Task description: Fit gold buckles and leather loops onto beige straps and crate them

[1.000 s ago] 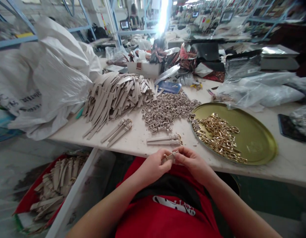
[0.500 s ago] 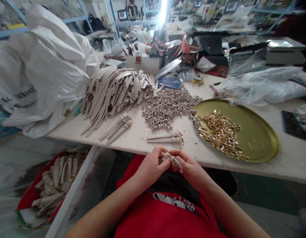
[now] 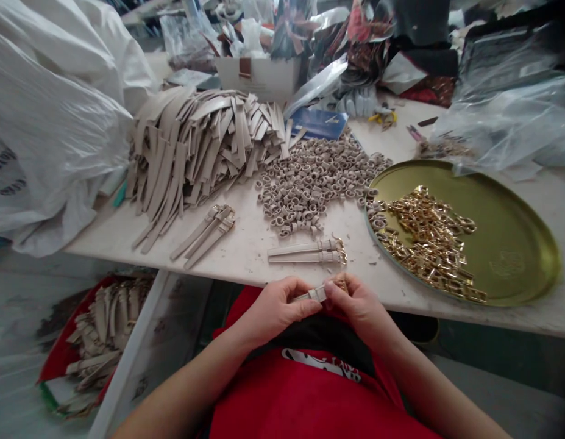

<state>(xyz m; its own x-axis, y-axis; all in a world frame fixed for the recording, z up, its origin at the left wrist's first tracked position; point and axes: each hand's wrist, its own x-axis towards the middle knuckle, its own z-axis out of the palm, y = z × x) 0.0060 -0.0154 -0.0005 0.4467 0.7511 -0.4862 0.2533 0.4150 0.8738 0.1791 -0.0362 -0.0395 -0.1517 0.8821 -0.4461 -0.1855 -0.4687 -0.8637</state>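
Observation:
Between both hands, just off the table's front edge, is a beige strap [image 3: 316, 294] with a gold buckle [image 3: 341, 285]. My left hand [image 3: 278, 305] pinches the strap end, most of which its fingers hide. The buckle end is gripped by my right hand [image 3: 359, 303], thumb pressed on top. Right ahead on the table lie buckled straps [image 3: 300, 251] side by side, gold ends to the right. Another small bunch of buckled straps [image 3: 204, 235] lies farther left. Behind are a heap of small beige loops [image 3: 305, 189] and a large pile of loose strips [image 3: 195, 146].
A round gold tray [image 3: 515, 244] on the right holds gold buckles [image 3: 428, 238]. A white sack [image 3: 58, 110] stands at the left. Below the table, a red box [image 3: 58, 360] contains finished-looking straps. A white box [image 3: 259, 79] and plastic bags [image 3: 506, 128] are at the back.
My hands have turned the strap so its buckle end now lies to the right under my right thumb. The camera has tilted down and come closer to the table.

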